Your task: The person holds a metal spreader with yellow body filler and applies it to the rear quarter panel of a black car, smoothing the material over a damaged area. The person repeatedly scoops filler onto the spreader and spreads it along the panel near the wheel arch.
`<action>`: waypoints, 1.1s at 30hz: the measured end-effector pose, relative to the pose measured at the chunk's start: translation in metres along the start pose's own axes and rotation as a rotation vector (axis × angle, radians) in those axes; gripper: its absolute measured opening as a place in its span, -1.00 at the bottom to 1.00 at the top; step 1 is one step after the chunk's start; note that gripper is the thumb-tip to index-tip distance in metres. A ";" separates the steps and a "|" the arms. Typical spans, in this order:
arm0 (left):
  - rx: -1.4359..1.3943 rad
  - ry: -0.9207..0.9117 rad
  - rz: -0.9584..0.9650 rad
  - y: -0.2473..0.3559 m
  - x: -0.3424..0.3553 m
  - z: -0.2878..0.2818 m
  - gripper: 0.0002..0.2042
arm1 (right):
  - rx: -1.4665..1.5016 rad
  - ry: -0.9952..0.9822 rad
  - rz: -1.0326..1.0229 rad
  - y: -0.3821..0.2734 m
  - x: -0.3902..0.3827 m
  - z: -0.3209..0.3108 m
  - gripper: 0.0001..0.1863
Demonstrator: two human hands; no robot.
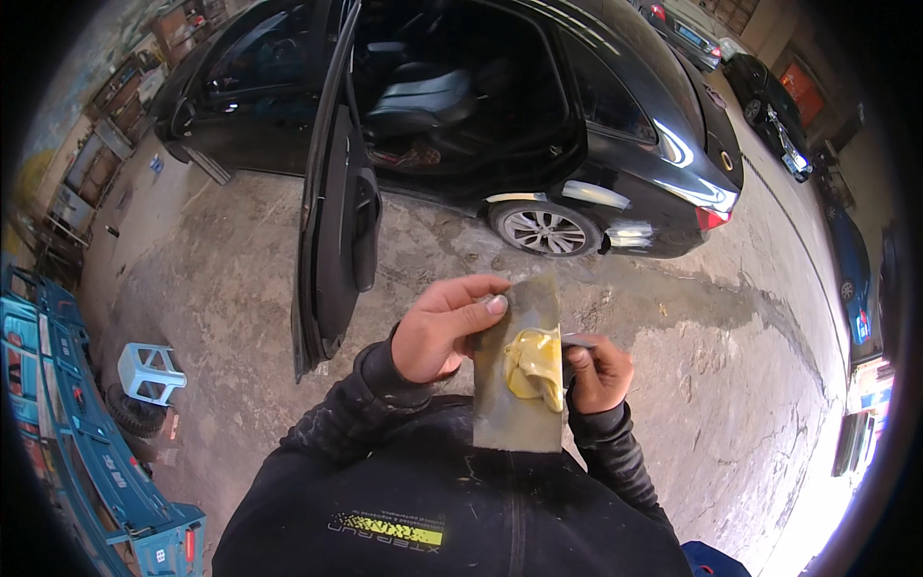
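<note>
The left hand (437, 332) pinches a board (510, 429), likely to support yellow paste (532, 363), while the right hand (604, 373) grips a thin tool (580, 342).

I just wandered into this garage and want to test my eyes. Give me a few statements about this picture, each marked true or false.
1. The left hand holds a flat rectangular board bearing yellow paste. True.
2. The right hand is empty. False: it grips a thin grey tool, partly hidden by the fingers and board.
3. The black sedan's rear door is closed. False: it stands open.
4. Pale patches show on the bodywork near the rear wheel. True.
5. The small stool on the left is bright red. False: it is light blue.
</note>
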State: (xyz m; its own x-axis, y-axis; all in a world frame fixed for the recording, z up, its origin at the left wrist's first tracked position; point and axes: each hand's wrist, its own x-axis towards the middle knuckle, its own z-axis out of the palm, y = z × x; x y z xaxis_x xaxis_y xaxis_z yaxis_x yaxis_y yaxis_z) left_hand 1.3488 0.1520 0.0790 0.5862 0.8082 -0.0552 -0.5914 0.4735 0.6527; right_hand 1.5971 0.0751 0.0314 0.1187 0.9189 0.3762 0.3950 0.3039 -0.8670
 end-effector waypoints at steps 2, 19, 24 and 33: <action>0.002 0.034 0.120 0.001 0.001 0.001 -0.72 | 0.189 0.156 0.007 0.002 0.004 -0.004 -0.79; 1.195 0.286 0.868 -0.040 -0.004 0.036 -0.73 | 0.361 0.421 0.207 -0.032 0.018 0.017 -0.67; 1.407 -0.001 0.815 -0.042 -0.008 0.039 -0.68 | 0.419 0.489 0.118 -0.042 0.027 0.006 -0.72; 1.363 -0.065 0.702 -0.046 -0.016 0.023 -0.69 | 0.783 0.606 -0.094 -0.059 0.073 -0.040 -0.78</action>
State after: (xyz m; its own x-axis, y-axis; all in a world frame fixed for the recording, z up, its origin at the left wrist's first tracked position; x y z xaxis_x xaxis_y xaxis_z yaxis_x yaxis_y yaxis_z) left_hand 1.3790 0.1091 0.0678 0.4583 0.6911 0.5589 0.1695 -0.6852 0.7084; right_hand 1.6186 0.1145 0.1229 0.6494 0.6652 0.3684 -0.2606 0.6499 -0.7140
